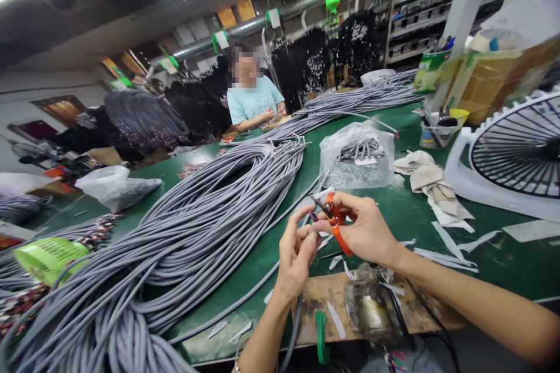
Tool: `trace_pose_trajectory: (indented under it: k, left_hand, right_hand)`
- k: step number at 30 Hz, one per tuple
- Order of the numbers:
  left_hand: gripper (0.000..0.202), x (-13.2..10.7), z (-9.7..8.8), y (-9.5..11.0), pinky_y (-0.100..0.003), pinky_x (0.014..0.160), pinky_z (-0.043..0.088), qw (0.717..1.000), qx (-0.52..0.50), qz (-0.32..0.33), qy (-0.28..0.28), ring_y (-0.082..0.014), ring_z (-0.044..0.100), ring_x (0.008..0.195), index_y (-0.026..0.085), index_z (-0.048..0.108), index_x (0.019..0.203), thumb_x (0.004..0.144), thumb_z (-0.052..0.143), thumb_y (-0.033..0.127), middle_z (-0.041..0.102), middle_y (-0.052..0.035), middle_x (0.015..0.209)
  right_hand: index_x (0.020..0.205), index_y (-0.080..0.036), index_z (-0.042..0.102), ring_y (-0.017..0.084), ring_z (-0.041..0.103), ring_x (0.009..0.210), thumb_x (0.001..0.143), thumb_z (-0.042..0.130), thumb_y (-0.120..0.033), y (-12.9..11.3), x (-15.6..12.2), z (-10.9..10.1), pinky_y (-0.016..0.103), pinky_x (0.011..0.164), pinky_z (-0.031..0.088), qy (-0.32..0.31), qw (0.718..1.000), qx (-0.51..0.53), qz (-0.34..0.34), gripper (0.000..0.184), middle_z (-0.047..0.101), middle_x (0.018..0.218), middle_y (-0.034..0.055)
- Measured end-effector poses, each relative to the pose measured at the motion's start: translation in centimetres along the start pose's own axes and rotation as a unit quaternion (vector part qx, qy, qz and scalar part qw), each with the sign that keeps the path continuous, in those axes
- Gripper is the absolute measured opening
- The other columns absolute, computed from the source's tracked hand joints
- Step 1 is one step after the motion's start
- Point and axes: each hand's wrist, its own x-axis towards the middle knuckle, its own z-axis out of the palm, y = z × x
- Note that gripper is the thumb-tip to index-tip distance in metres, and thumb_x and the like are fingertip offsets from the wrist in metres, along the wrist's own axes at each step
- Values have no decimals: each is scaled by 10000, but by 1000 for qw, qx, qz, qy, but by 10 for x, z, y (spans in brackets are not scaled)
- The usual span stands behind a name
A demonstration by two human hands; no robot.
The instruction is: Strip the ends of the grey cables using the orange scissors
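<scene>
My left hand (pixel 300 247) pinches the stripped end of a grey cable (pixel 296 320), whose jacket hangs down below the wrist. Small coloured wires show at the fingertips. My right hand (pixel 365 230) is closed around orange-handled scissors (pixel 336 224), their blades pointing left at the wire end. Whether the blades touch the wires is too small to tell. Below both hands lies a stained wooden board (pixel 321 288) bearing a grimy metal block (pixel 371 306) and a green clip (pixel 321 335). Left of the hands spreads a large coil of grey cables (pixel 210 210).
A clear plastic bag (pixel 356 157) of short cable pieces lies beyond my hands. To the right stand a white fan (pixel 516 157), crumpled cloth gloves (pixel 431 180) and paper strips (pixel 450 250). A lime-green basket (pixel 52 259) sits at left. Across the green table (pixel 245 326) a person (pixel 254 99) works.
</scene>
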Motion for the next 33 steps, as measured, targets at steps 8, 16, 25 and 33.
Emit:
trace_pose_trajectory:
  k: [8, 16, 25, 33]
  left_hand:
    - [319, 5, 13, -2, -185, 411, 316, 986, 20, 4, 164, -65, 388, 426, 152, 645, 979, 762, 596, 381, 478, 29, 529]
    - [191, 5, 20, 4, -138, 285, 210, 974, -73, 22, 214, -12, 357, 300, 132, 647, 788, 750, 633, 318, 562, 18, 562]
    - [276, 11, 16, 6, -133, 264, 254, 964, -132, -74, 218, -45, 431, 280, 101, 610, 635, 706, 650, 364, 565, 4, 496]
    - [204, 7, 14, 7, -98, 279, 224, 978, -120, -26, 167, 4, 365, 283, 137, 530, 770, 738, 636, 309, 582, 14, 593]
  right_hand:
    - [682, -158, 523, 94, 519, 550, 639, 699, -299, 9, -1, 12, 197, 514, 428, 30, 993, 102, 50, 229, 570, 632, -16]
    - [579, -167, 488, 100, 526, 517, 558, 744, -238, 7, 2, 16, 207, 506, 449, 72, 980, 168, 77, 267, 566, 557, -27]
    - [627, -158, 555, 93, 508, 557, 616, 638, -83, 20, -7, 16, 195, 531, 413, 83, 996, 21, 3, 113, 560, 595, -30]
    - [588, -155, 508, 86, 512, 521, 551, 750, -253, 17, 2, 8, 194, 506, 421, 63, 981, 147, 107, 264, 557, 576, -31]
